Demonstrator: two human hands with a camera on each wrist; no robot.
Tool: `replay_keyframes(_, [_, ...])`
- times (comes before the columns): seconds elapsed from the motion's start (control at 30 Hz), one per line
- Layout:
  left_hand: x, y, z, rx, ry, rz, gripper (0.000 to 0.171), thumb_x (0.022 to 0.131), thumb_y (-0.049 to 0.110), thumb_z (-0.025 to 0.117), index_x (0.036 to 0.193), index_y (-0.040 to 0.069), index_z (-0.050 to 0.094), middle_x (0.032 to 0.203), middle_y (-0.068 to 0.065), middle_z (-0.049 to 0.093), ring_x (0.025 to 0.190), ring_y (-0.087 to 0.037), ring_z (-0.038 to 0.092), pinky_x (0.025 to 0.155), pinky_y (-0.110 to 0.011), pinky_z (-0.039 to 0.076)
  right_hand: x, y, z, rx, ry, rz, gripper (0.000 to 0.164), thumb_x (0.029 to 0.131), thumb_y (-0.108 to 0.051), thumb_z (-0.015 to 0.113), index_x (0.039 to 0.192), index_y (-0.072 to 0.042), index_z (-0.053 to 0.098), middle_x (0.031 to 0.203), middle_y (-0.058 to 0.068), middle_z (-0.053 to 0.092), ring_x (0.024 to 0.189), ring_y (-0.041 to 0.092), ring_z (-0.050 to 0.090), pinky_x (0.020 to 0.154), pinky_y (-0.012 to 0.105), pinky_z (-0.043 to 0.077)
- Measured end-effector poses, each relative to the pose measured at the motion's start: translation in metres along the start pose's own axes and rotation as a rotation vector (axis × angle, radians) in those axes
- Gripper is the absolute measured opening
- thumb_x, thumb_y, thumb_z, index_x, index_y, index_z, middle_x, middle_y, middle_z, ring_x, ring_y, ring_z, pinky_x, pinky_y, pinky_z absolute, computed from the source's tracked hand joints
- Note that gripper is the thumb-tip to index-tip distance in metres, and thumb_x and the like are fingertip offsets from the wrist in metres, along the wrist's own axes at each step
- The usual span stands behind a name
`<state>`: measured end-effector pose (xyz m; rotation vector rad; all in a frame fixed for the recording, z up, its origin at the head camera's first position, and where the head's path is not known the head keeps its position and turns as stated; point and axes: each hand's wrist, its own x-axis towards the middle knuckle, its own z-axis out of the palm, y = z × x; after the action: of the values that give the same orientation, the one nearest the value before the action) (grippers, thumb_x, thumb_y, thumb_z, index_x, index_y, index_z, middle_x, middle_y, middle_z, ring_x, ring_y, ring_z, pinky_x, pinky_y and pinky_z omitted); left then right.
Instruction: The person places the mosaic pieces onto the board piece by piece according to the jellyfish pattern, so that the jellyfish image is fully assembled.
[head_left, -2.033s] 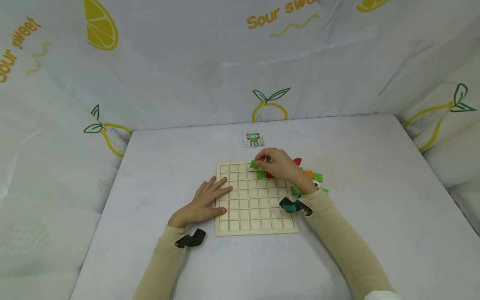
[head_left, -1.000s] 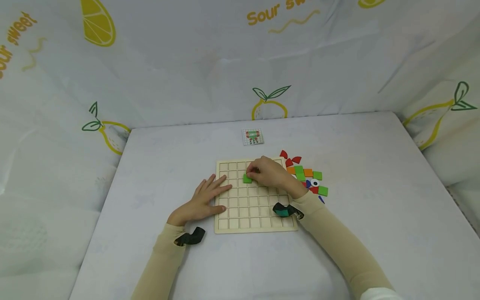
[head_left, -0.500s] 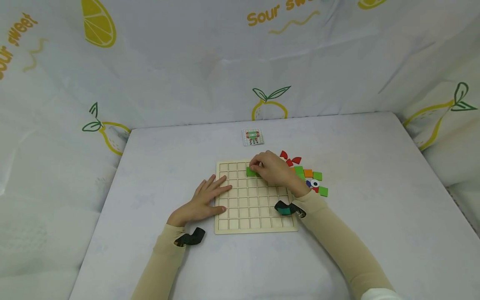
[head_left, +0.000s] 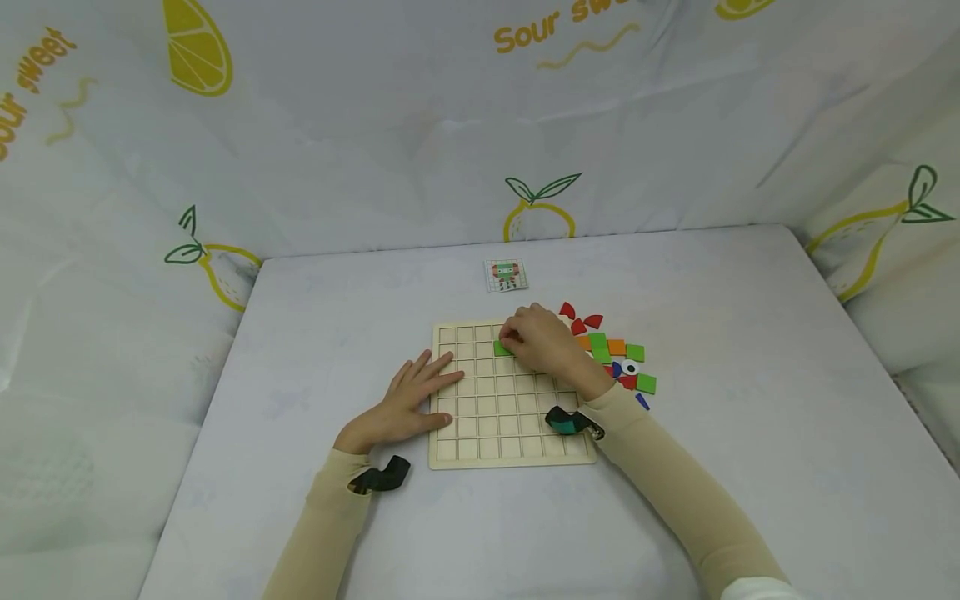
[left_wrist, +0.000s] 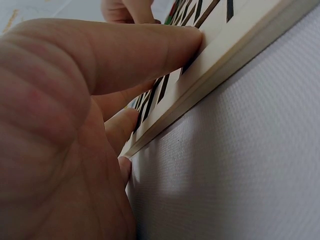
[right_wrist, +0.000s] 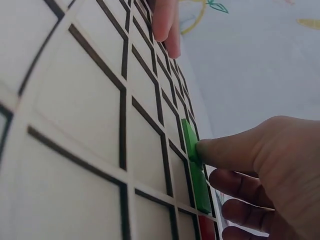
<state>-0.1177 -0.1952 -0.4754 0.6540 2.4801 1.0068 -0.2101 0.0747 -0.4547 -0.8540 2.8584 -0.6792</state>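
Observation:
My left hand (head_left: 405, 404) lies with spread fingers on the left edge of a pale wooden grid board (head_left: 487, 406). In the left wrist view its thumb (left_wrist: 165, 47) rests on the board's rim. My right hand (head_left: 542, 340) is over the board's upper part, thumb and fingers at a small green square tile (head_left: 502, 349) in the second row. The right wrist view shows the thumb on that green tile (right_wrist: 189, 138), which sits slightly raised at its slot. Beside it lie another green tile (right_wrist: 201, 192) and a red tile (right_wrist: 206, 227), both hidden under the hand in the head view.
Right of the board lie loose pieces: red quarter-rounds (head_left: 593, 321), orange squares (head_left: 616, 347), green squares (head_left: 646, 383), a white eye disc (head_left: 630, 367) and a slim blue piece (head_left: 642, 402). A small pattern card (head_left: 506, 275) lies behind the board on the white table (head_left: 360, 300).
My right hand has carried the green tile from the top row down past the second row, then back up to the second-row slot. My left hand stays in place on the board.

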Motion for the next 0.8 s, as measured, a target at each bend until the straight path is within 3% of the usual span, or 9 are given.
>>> replay_keyframes(0.13, [0.0,0.0,0.0,0.0,-0.003,-0.001,0.069,0.094,0.022,0.067,0.157,0.016,0.039,0.173,-0.008,0.01,0.159,-0.037,-0.009,0.125,-0.06,-0.009,-0.001,0.0,-0.004,0.026,0.004,0.031,0.017,0.097,-0.024,0.067,0.103,-0.011,0.077,0.097,0.005,0.07,0.088,0.022,0.056,0.077,0.034,0.048])
replay_keyframes(0.3, [0.0,-0.001,0.0,0.008,-0.006,-0.005,0.069,0.095,0.023,0.068,0.157,0.017,0.039,0.173,-0.006,0.01,0.159,-0.036,-0.009,0.126,-0.059,-0.009,-0.005,0.009,-0.026,0.27,-0.008,0.081,0.024,0.101,-0.021,0.061,0.116,-0.005,0.073,0.105,0.008,0.071,0.094,0.024,0.059,0.079,0.036,0.051])
replay_keyframes(0.4, [0.001,-0.001,0.001,0.003,-0.001,0.005,0.069,0.094,0.022,0.068,0.157,0.016,0.039,0.172,-0.008,0.011,0.159,-0.038,-0.008,0.125,-0.06,-0.009,-0.01,0.018,-0.045,0.362,-0.033,0.094,0.029,0.103,-0.023,0.059,0.121,-0.004,0.07,0.109,0.008,0.069,0.095,0.024,0.058,0.077,0.034,0.05])
replay_keyframes(0.6, [0.001,0.001,0.0,0.0,0.012,-0.002,0.068,0.094,0.02,0.068,0.156,0.015,0.04,0.172,-0.008,0.011,0.159,-0.037,-0.008,0.125,-0.06,-0.009,-0.022,0.039,-0.078,0.306,-0.049,0.135,0.029,0.103,-0.023,0.059,0.121,-0.004,0.069,0.11,0.01,0.067,0.094,0.025,0.058,0.074,0.032,0.051])
replay_keyframes(0.8, [-0.001,0.001,0.0,-0.008,0.009,0.002,0.069,0.093,0.021,0.069,0.156,0.015,0.041,0.172,-0.008,0.012,0.159,-0.038,-0.007,0.125,-0.059,-0.01,-0.042,0.06,-0.09,0.2,-0.102,0.241,0.028,0.102,-0.021,0.06,0.121,-0.003,0.069,0.106,0.012,0.066,0.091,0.026,0.057,0.071,0.03,0.053])
